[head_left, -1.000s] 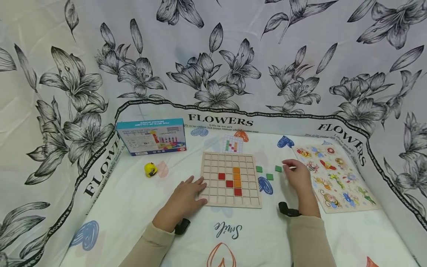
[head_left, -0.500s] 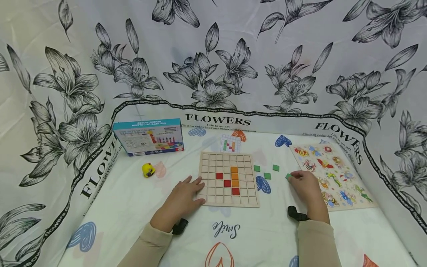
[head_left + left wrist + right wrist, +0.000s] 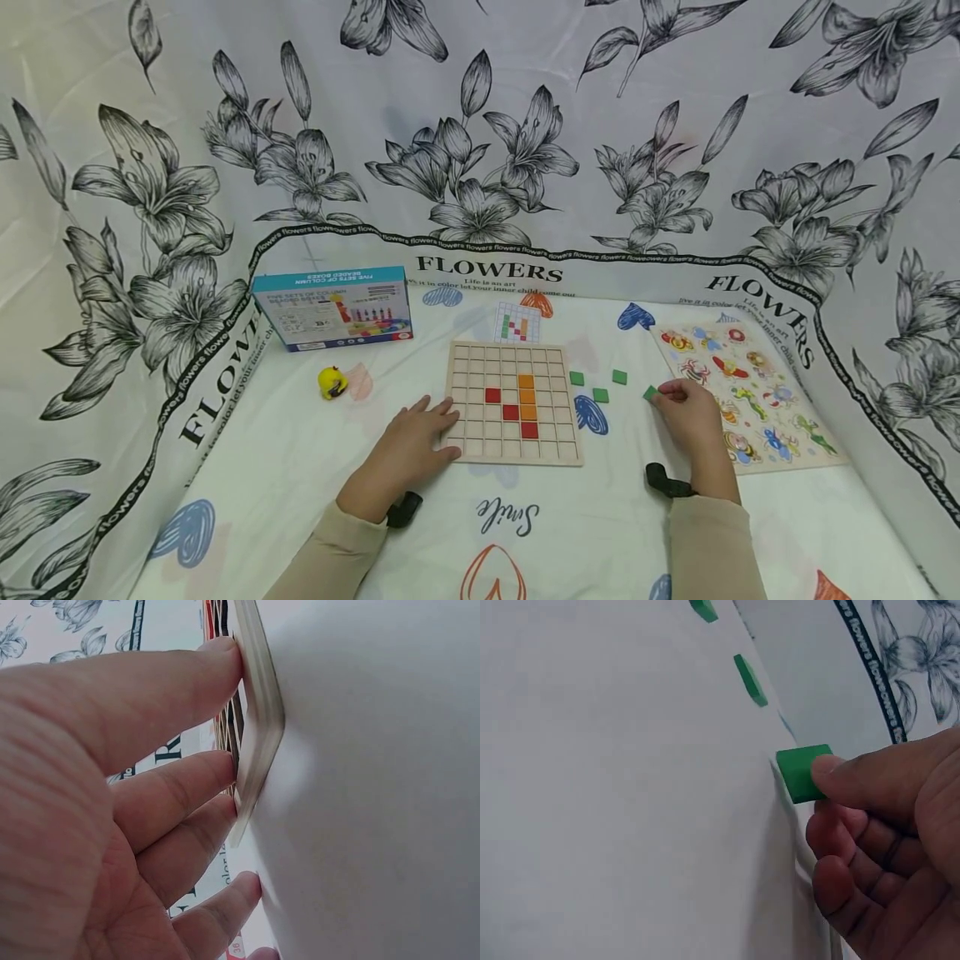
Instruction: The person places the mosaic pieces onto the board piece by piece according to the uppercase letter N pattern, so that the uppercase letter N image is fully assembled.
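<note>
A wooden grid board (image 3: 472, 450) lies mid-table, with an orange column (image 3: 528, 397) of tiles and several red tiles (image 3: 511, 412) in its cells. The left hand (image 3: 408, 446) rests with spread fingers on the board's left edge; the left wrist view shows its fingertips against the board's side (image 3: 262, 712). Between thumb and fingers, the right hand (image 3: 692, 421) pinches a green tile (image 3: 799, 772), right of the board. Three more green tiles lie between board and right hand, one of them at the board's right edge (image 3: 577, 378).
A pattern card (image 3: 517, 323) lies behind the board. At the back left stands a blue-topped box (image 3: 333, 308), with a yellow toy (image 3: 332, 382) in front of it. An insect picture board (image 3: 750, 392) is on the right, partly behind the right hand. A flowered curtain (image 3: 480, 125) encloses the table.
The right hand has shifted right and towards the table's front, and now pinches a green tile. The left hand keeps its place on the board. The head view has turned slightly.
</note>
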A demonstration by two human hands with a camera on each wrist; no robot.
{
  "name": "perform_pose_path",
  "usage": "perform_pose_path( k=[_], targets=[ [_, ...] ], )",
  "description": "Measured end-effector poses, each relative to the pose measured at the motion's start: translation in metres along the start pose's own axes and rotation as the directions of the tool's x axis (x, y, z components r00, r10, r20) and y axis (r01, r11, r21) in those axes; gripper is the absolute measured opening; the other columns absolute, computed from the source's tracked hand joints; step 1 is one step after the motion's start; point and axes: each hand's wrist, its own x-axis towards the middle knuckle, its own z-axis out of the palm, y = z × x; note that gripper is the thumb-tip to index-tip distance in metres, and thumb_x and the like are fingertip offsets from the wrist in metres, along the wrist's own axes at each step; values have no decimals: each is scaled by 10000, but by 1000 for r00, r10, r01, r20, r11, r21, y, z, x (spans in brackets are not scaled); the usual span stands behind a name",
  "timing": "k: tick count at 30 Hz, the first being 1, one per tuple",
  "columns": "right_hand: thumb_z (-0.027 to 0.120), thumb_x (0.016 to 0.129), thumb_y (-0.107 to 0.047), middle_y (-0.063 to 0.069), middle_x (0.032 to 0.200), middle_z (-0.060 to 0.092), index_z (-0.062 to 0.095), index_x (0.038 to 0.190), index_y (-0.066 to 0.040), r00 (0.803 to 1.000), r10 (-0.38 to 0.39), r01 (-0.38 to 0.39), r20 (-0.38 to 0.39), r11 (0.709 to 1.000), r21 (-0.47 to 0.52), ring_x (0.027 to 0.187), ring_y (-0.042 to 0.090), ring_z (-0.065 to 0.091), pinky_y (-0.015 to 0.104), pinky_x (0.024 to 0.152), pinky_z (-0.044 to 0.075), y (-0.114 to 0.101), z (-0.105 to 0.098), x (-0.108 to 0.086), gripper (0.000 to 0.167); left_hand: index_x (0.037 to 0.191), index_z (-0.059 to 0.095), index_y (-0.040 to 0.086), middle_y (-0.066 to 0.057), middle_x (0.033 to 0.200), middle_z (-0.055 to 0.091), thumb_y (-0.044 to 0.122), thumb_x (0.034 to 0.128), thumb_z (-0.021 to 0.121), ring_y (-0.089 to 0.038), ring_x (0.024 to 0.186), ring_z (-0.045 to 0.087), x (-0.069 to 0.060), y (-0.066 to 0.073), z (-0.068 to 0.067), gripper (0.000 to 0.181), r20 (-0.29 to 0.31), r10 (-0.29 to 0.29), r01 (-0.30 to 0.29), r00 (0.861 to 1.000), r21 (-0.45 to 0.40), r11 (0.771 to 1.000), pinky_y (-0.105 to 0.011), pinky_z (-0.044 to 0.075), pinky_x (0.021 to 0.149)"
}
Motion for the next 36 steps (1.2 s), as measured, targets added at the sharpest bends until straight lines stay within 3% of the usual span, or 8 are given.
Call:
perform_pose_path(
  k=[4, 7, 12, 16, 20, 23, 28, 36],
  targets=[
    [666, 1090, -246, 143, 1221, 657, 685, 1281, -63, 999, -47, 48, -16, 997, 53, 1052, 274, 585, 318, 810, 510, -24, 11, -3, 264, 1509, 669, 107, -54, 1680, 523, 311, 952, 856, -425, 1634, 347, 1, -1, 0, 622, 0, 3, -3, 1000, 2, 1000, -664, 274, 1321],
    [673, 1081, -200, 145, 1208, 687, 708, 1276, -66, 987, -159, 157, 33, 986, 58, 1064, 276, 613, 323, 854, 525, -51, 33, -9, 240, 1509, 669, 107, -56, 1678, 526, 313, 948, 859, -427, 1633, 349, 1, -2, 0, 627, 0, 5, -5, 1000, 5, 1000, -668, 276, 1319],
    [708, 1049, -158, 92, 1083, 728, 751, 1174, -91, 917, -367, 356, 157, 930, 91, 978, 258, 639, 335, 827, 546, -98, 88, -22, 148, 1513, 667, 117, -46, 1679, 526, 318, 948, 860, -414, 1640, 341, 1, -2, 0, 630, 4, -6, 6, 1000, 4, 1000, -668, 269, 1322],
    [717, 1054, -163, 37, 1020, 706, 756, 1116, -139, 864, -436, 420, 253, 900, 116, 895, 219, 620, 314, 731, 537, -132, 127, -29, 76, 1515, 665, 118, -42, 1681, 524, 318, 948, 861, -413, 1642, 337, 1, -3, 0, 633, 14, -4, 4, 1000, -1, 1000, -672, 268, 1321],
    [702, 1068, -164, 25, 995, 694, 753, 1096, -153, 829, -463, 457, 314, 884, 98, 855, 206, 619, 322, 696, 528, -159, 151, -30, 60, 1526, 655, 120, -39, 1690, 511, 318, 952, 858, -414, 1646, 328, 1, -4, -1, 639, 29, 9, -8, 1000, -16, 1000, -670, 256, 1326],
    [701, 1067, -170, 19, 997, 701, 751, 1081, -160, 827, -458, 464, 326, 883, 62, 868, 209, 617, 341, 728, 524, -172, 160, -26, 53, 1523, 657, 112, -51, 1686, 517, 312, 950, 859, -423, 1640, 335, 1, -4, -2, 639, 28, 24, -23, 999, -20, 1000, -679, 259, 1321],
    [712, 1046, -161, 26, 986, 695, 753, 1056, -154, 846, -421, 440, 325, 898, 17, 897, 235, 603, 375, 776, 507, -184, 168, -19, 43, 1529, 653, 120, -48, 1688, 514, 316, 952, 857, -419, 1643, 331, 2, -5, 0, 643, 31, 28, -27, 999, -16, 1000, -681, 253, 1323],
    [711, 1050, -157, 25, 938, 684, 759, 1046, -151, 825, -435, 466, 361, 885, 0, 851, 216, 605, 358, 777, 512, -184, 179, -11, 48, 1530, 654, 126, -42, 1696, 505, 321, 947, 862, -411, 1651, 316, 2, -6, -1, 648, 40, 12, -11, 999, -26, 1000, -684, 244, 1324]
  ],
)
